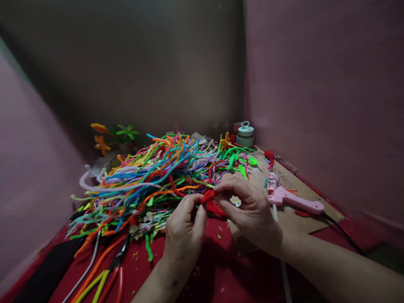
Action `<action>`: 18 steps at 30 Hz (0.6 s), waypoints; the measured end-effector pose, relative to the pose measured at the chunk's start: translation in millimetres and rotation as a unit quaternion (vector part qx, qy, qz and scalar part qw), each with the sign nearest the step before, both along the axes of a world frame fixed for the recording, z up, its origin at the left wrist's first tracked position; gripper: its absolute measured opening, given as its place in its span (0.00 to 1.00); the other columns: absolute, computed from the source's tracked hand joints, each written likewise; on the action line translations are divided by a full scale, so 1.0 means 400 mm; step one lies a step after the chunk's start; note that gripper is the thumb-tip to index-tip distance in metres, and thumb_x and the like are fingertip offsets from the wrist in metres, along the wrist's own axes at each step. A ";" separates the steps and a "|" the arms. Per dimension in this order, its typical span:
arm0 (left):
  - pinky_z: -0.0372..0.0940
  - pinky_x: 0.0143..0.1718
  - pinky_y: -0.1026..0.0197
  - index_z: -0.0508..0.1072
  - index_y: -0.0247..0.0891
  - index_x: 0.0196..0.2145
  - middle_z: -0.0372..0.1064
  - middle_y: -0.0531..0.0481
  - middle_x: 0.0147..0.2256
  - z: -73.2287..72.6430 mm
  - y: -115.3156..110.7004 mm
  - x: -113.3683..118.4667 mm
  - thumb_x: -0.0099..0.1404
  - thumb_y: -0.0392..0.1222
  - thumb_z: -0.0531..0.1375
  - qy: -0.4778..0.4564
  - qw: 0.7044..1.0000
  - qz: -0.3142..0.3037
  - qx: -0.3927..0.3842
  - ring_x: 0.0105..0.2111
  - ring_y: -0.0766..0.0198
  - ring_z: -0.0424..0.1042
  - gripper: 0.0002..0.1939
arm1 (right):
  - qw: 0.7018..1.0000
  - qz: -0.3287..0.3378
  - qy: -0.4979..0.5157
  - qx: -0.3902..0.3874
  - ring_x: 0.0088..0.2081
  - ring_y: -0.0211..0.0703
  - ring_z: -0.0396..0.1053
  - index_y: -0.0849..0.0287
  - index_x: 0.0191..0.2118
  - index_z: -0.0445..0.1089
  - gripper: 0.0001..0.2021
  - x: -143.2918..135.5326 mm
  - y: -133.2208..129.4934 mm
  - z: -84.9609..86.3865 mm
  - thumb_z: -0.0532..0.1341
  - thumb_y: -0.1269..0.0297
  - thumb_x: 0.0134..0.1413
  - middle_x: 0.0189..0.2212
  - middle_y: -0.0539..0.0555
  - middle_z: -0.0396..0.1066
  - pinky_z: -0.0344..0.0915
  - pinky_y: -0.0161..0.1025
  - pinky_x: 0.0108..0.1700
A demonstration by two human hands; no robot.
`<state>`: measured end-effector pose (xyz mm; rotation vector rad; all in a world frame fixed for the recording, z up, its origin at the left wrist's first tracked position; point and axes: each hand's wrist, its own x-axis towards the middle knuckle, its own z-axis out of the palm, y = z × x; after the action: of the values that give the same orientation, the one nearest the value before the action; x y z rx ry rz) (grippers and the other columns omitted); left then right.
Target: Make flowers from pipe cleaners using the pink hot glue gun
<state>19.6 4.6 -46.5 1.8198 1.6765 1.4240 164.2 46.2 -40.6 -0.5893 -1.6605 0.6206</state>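
Observation:
Pinched between the fingertips of both hands is a small loop of fuzzy red pipe cleaner (208,196). My left hand (186,223) grips its left end with thumb and forefinger. On the opposite end, the fingers of my right hand (249,208) are closed in a pinch. Just below and behind it lies another red fuzzy piece (217,209), partly covered by my right hand. A big heap of many-coloured pipe cleaners (158,172) spreads behind and left of my hands.
A pink glue gun (295,201) with a cord rests on a brown board (318,225) at right. Hand tools with yellow and red handles (110,280) lie front left on the red cloth (221,261). A mint-green container (245,134) and orange fuzzy flowers (101,144) stand behind.

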 end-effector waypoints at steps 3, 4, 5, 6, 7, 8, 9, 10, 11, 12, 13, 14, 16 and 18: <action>0.60 0.31 0.66 0.71 0.39 0.33 0.71 0.51 0.28 0.007 -0.001 0.004 0.58 0.35 0.55 0.046 0.999 0.008 0.029 0.27 0.65 0.68 0.06 | 1.000 0.001 -0.017 0.024 0.32 0.39 0.64 0.56 0.35 0.67 0.09 0.002 -0.001 0.000 0.59 0.77 0.49 0.28 0.50 0.66 0.63 0.37 0.34; 0.60 0.31 0.66 0.71 0.39 0.33 0.71 0.51 0.29 0.008 -0.001 0.005 0.58 0.34 0.55 0.059 0.998 0.008 0.037 0.27 0.65 0.68 0.06 | 0.999 0.001 -0.019 0.026 0.32 0.40 0.64 0.56 0.35 0.67 0.09 0.002 -0.001 -0.001 0.58 0.77 0.49 0.28 0.50 0.66 0.63 0.38 0.34; 0.60 0.31 0.66 0.71 0.38 0.33 0.70 0.50 0.29 0.009 -0.001 0.005 0.59 0.34 0.55 0.070 0.997 0.006 0.045 0.27 0.65 0.69 0.06 | 0.999 0.000 -0.021 0.028 0.32 0.40 0.64 0.56 0.35 0.67 0.09 0.001 -0.001 -0.001 0.58 0.77 0.50 0.28 0.50 0.66 0.63 0.38 0.34; 0.61 0.31 0.66 0.71 0.38 0.33 0.70 0.50 0.29 0.010 -0.001 0.005 0.59 0.34 0.54 0.078 0.996 0.004 0.053 0.28 0.65 0.69 0.06 | 0.999 -0.003 -0.023 0.030 0.32 0.40 0.64 0.56 0.34 0.67 0.08 0.001 -0.001 -0.001 0.58 0.77 0.50 0.27 0.50 0.66 0.63 0.38 0.35; 0.61 0.32 0.66 0.70 0.38 0.33 0.70 0.50 0.29 0.010 -0.001 0.005 0.59 0.33 0.54 0.084 0.995 0.001 0.062 0.28 0.65 0.69 0.07 | 0.999 -0.004 -0.026 0.031 0.32 0.40 0.64 0.56 0.34 0.66 0.08 0.001 -0.001 -0.001 0.58 0.76 0.50 0.27 0.50 0.66 0.63 0.39 0.35; 0.61 0.32 0.66 0.70 0.38 0.34 0.70 0.50 0.29 0.010 -0.001 0.004 0.59 0.33 0.54 0.091 0.993 -0.002 0.069 0.29 0.64 0.69 0.07 | 0.999 -0.006 -0.028 0.034 0.32 0.40 0.64 0.56 0.33 0.66 0.07 0.001 0.000 -0.001 0.58 0.76 0.50 0.27 0.50 0.66 0.63 0.39 0.35; 0.61 0.32 0.66 0.70 0.38 0.34 0.69 0.50 0.29 0.009 0.000 0.003 0.59 0.32 0.54 0.097 0.992 -0.003 0.075 0.29 0.64 0.69 0.07 | 0.999 -0.006 -0.030 0.035 0.32 0.40 0.64 0.56 0.32 0.66 0.07 0.002 0.000 -0.001 0.58 0.76 0.50 0.27 0.50 0.66 0.63 0.39 0.35; 0.61 0.32 0.66 0.70 0.38 0.34 0.69 0.50 0.29 0.009 0.000 0.002 0.59 0.32 0.53 0.106 0.991 -0.005 0.079 0.29 0.64 0.69 0.07 | 0.999 -0.006 -0.031 0.036 0.32 0.40 0.65 0.56 0.32 0.66 0.07 0.002 0.001 0.000 0.58 0.76 0.50 0.27 0.51 0.67 0.63 0.39 0.36; 0.61 0.33 0.66 0.69 0.38 0.34 0.69 0.50 0.29 0.008 0.000 0.001 0.60 0.32 0.53 0.116 0.990 -0.006 0.080 0.30 0.64 0.69 0.07 | 0.999 -0.005 -0.031 0.038 0.32 0.40 0.65 0.56 0.32 0.66 0.07 0.002 0.001 0.000 0.58 0.76 0.50 0.27 0.51 0.67 0.63 0.39 0.36; 0.61 0.33 0.66 0.69 0.38 0.35 0.69 0.50 0.29 0.007 0.001 0.000 0.60 0.32 0.53 0.127 0.988 -0.007 0.082 0.30 0.65 0.69 0.07 | 0.999 -0.004 -0.032 0.038 0.33 0.41 0.65 0.56 0.32 0.66 0.07 0.003 0.002 0.000 0.58 0.77 0.50 0.27 0.51 0.67 0.63 0.39 0.37; 0.61 0.33 0.66 0.68 0.37 0.35 0.69 0.50 0.30 0.005 0.001 -0.001 0.60 0.32 0.52 0.137 0.987 -0.008 0.083 0.30 0.65 0.69 0.07 | 0.999 -0.003 -0.032 0.038 0.33 0.41 0.65 0.56 0.32 0.66 0.07 0.003 0.002 0.000 0.58 0.77 0.50 0.27 0.51 0.67 0.63 0.39 0.38; 0.62 0.33 0.66 0.68 0.37 0.35 0.68 0.50 0.30 0.004 0.002 -0.003 0.61 0.31 0.52 0.145 0.986 -0.008 0.085 0.30 0.65 0.69 0.07 | 0.999 -0.003 -0.033 0.039 0.33 0.41 0.65 0.56 0.31 0.66 0.07 0.004 0.003 0.000 0.58 0.77 0.50 0.27 0.50 0.67 0.63 0.39 0.38; 0.62 0.32 0.66 0.68 0.37 0.35 0.68 0.50 0.30 -0.001 0.003 -0.006 0.61 0.31 0.52 0.155 0.983 -0.009 0.098 0.30 0.66 0.69 0.07 | 0.998 -0.007 -0.030 0.050 0.34 0.41 0.66 0.56 0.32 0.66 0.07 0.004 0.004 -0.001 0.58 0.77 0.51 0.27 0.50 0.67 0.63 0.39 0.37; 0.62 0.32 0.67 0.68 0.36 0.35 0.68 0.50 0.29 -0.004 0.005 -0.008 0.61 0.31 0.52 0.161 0.980 -0.008 0.112 0.30 0.66 0.68 0.07 | 0.997 -0.009 -0.018 0.068 0.32 0.40 0.66 0.57 0.34 0.67 0.08 0.003 0.004 -0.003 0.58 0.78 0.51 0.27 0.50 0.67 0.64 0.38 0.35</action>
<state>16.2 6.6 -48.2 2.2891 1.6947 1.4211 165.6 47.9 -41.7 -0.5198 -1.7140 0.4819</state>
